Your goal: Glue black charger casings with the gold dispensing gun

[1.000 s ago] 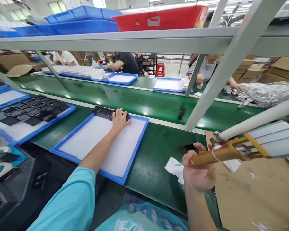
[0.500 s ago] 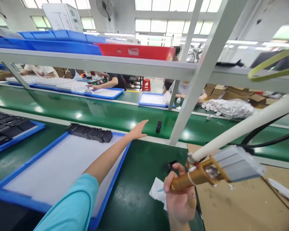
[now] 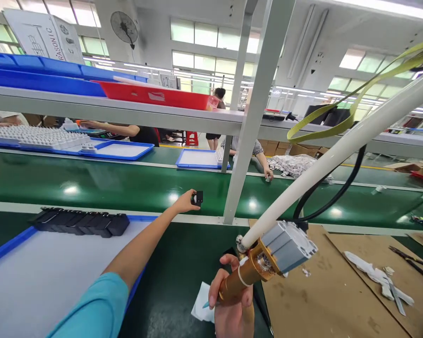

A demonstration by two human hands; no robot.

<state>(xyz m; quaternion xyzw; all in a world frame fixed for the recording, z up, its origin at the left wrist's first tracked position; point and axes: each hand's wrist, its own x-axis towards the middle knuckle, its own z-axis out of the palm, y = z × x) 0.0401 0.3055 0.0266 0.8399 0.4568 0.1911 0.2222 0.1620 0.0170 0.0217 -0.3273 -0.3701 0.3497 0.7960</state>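
Note:
Stretched out over the green belt (image 3: 127, 188), my left hand (image 3: 186, 202) pinches a small black part (image 3: 197, 198). My right hand (image 3: 231, 291) is wrapped round the gold barrel of a tool (image 3: 238, 279), low in the middle of the view. The tool has a grey metal block at its upper end, beside a white pole (image 3: 324, 164). A dark thing behind my right fingers is mostly hidden. White paper (image 3: 201, 303) lies just left of that hand. A row of black parts (image 3: 81, 222) stands along the far edge of a blue tray (image 3: 141, 218) lined in white.
A grey upright (image 3: 245, 141) rises beside the belt and carries a shelf with blue trays and a red tray (image 3: 155, 95). Cardboard (image 3: 303, 286) with a white glove (image 3: 373, 274) and pliers lies at right. Across the belt, people's arms and a hand (image 3: 268, 174) show.
The open left hand has reached the black part on the belt and closed on it. The view has swung right and tilted up. The right hand still grips the tool.

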